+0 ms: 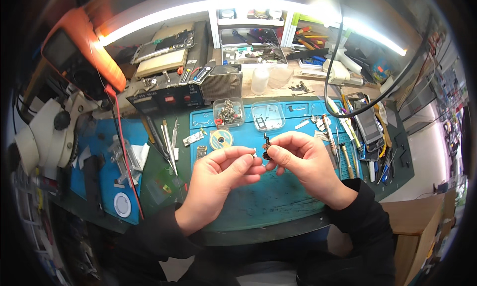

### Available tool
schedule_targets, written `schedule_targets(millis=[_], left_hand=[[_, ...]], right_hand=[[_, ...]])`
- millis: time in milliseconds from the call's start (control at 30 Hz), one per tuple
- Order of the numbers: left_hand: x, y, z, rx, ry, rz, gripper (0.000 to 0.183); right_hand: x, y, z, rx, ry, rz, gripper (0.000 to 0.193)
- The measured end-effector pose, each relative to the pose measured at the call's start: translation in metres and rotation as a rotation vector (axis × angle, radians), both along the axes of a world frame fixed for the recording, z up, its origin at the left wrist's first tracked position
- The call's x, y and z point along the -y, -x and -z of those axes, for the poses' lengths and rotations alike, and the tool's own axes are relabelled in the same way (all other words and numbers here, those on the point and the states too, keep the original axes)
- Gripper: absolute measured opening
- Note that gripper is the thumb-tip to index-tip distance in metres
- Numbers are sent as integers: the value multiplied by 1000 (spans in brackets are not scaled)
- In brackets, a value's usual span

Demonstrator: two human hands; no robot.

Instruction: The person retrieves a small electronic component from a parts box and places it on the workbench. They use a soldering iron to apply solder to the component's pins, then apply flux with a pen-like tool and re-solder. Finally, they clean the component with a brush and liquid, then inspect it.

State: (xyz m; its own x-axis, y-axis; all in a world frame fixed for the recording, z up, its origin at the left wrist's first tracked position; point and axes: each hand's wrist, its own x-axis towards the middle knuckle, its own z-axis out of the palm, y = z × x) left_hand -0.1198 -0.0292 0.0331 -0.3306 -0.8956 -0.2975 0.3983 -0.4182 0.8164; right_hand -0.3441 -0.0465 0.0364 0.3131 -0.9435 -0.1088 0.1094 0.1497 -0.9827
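Both hands are raised close together above the blue work mat (238, 199). My left hand (223, 174) is closed in a pinch on a tiny pale metallic piece (255, 154), too small to name. Facing it, my right hand (300, 162) grips a small, thin black part (267, 143) of irregular outline between thumb and fingertips. A narrow gap separates the two pieces. Just beyond the hands stand a clear tub of small metal parts (229, 112) and a clear tub with a few black pieces (268, 116). A round spool (221, 139) lies near my left fingers.
Tweezers (169, 142) and other slim tools lie at the left. Screwdrivers (347, 159) and opened phone parts (366, 122) crowd the right. An orange multimeter (82, 52), its red lead (121, 142) and a microscope (47, 132) occupy the left side. A black cable (328, 87) loops overhead.
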Motion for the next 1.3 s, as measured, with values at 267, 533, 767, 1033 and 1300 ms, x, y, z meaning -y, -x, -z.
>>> schedule_targets(millis=[267, 533, 767, 1033, 1300], left_hand=[[-1, 1, 8, 261, 408, -127, 19], [4, -6, 9, 221, 269, -128, 24], [7, -1, 4, 57, 120, -105, 34], [7, -3, 5, 53, 88, -75, 36], [6, -2, 6, 139, 188, -76, 33]], right_hand=[[0, -4, 8, 49, 8, -21, 28], [-2, -6, 8, 2, 31, -44, 26], [-2, -7, 11, 18, 59, 39, 25], [-3, -7, 8, 31, 71, 51, 23], [-1, -6, 16, -76, 161, 50, 23]])
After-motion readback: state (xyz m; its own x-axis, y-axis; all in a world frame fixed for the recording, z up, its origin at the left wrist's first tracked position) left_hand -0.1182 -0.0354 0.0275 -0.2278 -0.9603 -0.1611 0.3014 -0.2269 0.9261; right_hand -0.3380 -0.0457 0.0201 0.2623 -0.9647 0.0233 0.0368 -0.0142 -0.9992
